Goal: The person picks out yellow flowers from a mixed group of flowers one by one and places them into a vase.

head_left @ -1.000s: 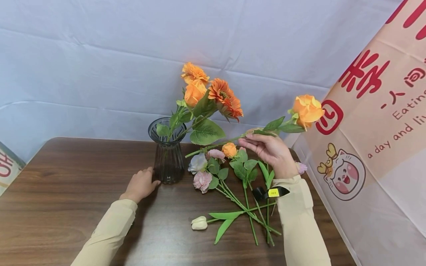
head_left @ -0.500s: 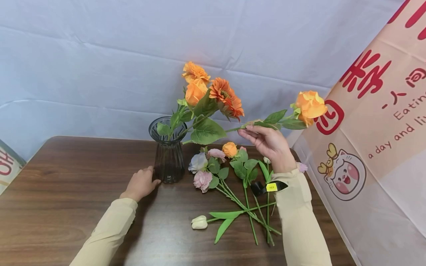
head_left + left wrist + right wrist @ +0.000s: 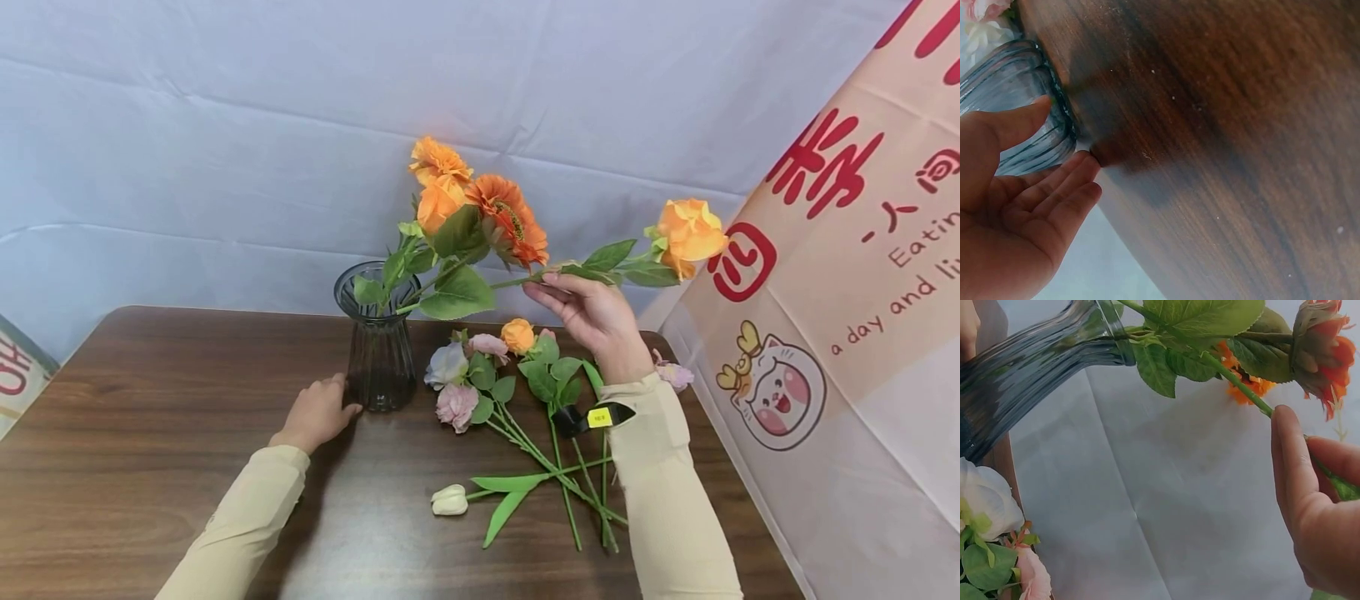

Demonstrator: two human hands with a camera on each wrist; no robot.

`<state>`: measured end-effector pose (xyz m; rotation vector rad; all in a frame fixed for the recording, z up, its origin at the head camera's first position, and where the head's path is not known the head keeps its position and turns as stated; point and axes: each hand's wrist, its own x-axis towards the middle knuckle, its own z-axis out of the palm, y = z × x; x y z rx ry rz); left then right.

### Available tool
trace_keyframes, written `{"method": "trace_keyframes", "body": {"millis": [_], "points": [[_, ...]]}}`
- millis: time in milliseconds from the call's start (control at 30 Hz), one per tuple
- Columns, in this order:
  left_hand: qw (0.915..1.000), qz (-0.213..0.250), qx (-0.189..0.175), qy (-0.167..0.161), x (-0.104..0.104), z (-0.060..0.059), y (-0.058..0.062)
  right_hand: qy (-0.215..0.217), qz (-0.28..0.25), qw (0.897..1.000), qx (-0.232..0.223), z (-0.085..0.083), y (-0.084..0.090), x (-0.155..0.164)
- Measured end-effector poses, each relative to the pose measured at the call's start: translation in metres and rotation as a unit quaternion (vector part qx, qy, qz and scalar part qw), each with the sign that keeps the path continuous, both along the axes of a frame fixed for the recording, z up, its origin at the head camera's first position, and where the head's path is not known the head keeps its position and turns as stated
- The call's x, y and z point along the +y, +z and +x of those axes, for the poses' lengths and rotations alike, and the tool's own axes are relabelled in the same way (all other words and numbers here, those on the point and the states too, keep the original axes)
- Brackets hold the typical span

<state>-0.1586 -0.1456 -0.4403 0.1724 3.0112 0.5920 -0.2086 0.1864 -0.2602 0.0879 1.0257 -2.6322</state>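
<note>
My right hand [image 3: 600, 321] pinches the green stem of an orange rose [image 3: 688, 235], its bloom pointing right. The stem slants left, and its cut end overlaps the rim of a dark ribbed glass vase [image 3: 381, 367] in the head view. In the right wrist view the rose stem [image 3: 1241, 389] runs from my fingertips across leaves by the vase mouth. My left hand [image 3: 318, 414] holds the foot of the vase, thumb on one side and fingers on the other [image 3: 1041, 206]. An orange gerbera [image 3: 510, 218], another orange rose [image 3: 439, 202] and a ruffled orange flower [image 3: 438, 160] stand in the vase.
On the wooden table [image 3: 165, 433], right of the vase, lie several stems: a pink flower [image 3: 457, 408], a pale blue one [image 3: 446, 367], a small orange rose [image 3: 517, 336] and a white tulip [image 3: 450, 501]. White cloth [image 3: 225, 167] hangs behind; a printed banner [image 3: 862, 275] hangs at right.
My right hand has moved up and left with the rose. Its stem end has risen from beside the vase to the rim. My left hand stays at the vase foot.
</note>
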Motion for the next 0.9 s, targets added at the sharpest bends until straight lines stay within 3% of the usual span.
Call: {"method": "trace_keyframes", "body": {"millis": [567, 900], "points": [[1.0, 0.008, -0.003, 0.003, 0.0, 0.0, 0.0, -0.013, 0.005, 0.999, 0.046, 0.001, -0.002, -0.016], [1.0, 0.01, -0.001, 0.001, 0.0, 0.001, -0.001, -0.005, 0.056, 0.993, 0.101, 0.001, -0.005, -0.028]]}}
